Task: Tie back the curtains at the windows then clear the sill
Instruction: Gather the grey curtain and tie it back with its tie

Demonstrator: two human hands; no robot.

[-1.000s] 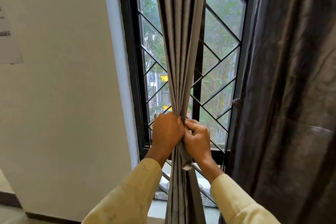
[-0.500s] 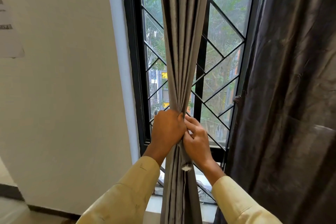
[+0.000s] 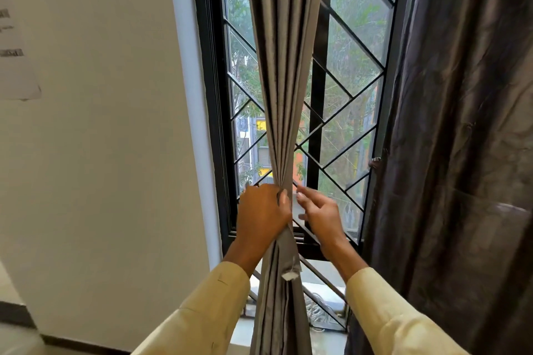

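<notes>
My left hand [image 3: 264, 213] grips the gathered grey curtain [image 3: 284, 66] mid-window, before the black window frame [image 3: 209, 95]. My right hand [image 3: 320, 216] hovers just beside it, fingers loose, apart from the cloth.

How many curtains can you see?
2. A grey curtain bunched in the middle, gripped by the left hand; a dark curtain hanging loose on the right. More may be out of view.

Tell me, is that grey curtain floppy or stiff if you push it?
Probably floppy: the grey curtain squeezes into narrow folds where the left hand grips it. It likely hangs limp, since it falls straight below the grip. One hand holds the whole bunch, so it seems fairly light.
</notes>
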